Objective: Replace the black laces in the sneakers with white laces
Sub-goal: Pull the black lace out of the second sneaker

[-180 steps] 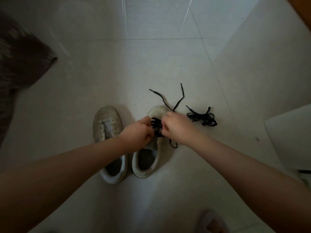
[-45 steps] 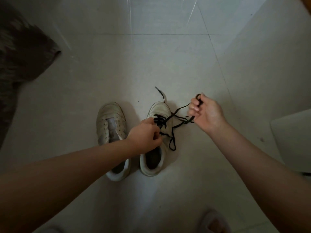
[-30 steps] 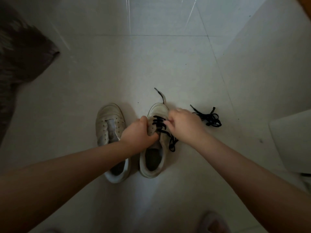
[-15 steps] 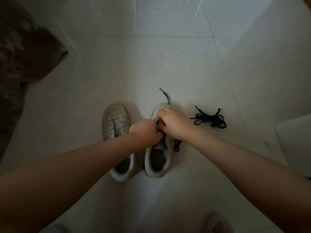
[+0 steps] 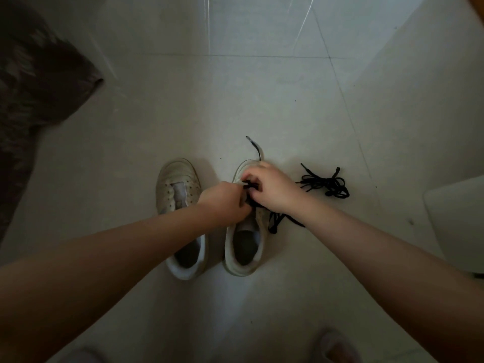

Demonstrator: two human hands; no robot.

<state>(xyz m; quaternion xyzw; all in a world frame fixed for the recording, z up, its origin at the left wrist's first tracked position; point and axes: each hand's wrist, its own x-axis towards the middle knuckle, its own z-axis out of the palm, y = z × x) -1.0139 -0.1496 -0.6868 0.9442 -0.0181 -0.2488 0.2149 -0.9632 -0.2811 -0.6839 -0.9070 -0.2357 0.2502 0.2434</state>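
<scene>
Unthreading is the step in hand, by the look of it: the right hand (image 5: pixel 272 189) has its fingers curled over the thin black woven lace (image 5: pixel 275 220) at the front eyelets of the worn white low-top sneaker (image 5: pixel 242 255), and the left hand (image 5: pixel 225 203), touching the right, is bunched against the same spot. Its fingertips are hidden, so whether it pinches the lace or steadies the shoe's upper I cannot tell. Slack lace spills just behind the right wrist, and one tipped end pokes out beyond the knuckles, past the toe.

Such a lace should be light, limp and prone to tangling; it will drag where it crosses an eyelet, so the best hold is probably a pinch close to the eyelet, or on the stiff tip, pulling straight along the hole. The sneaker is light enough to slide on the smooth pale tiled floor (image 5: pixel 235 106), so it wants bracing.

To the left of the left hand stands the second white sneaker (image 5: pixel 178 189), unlaced; right of the right hand lies a loose bundle of black lace (image 5: pixel 324 183). No white laces show.
</scene>
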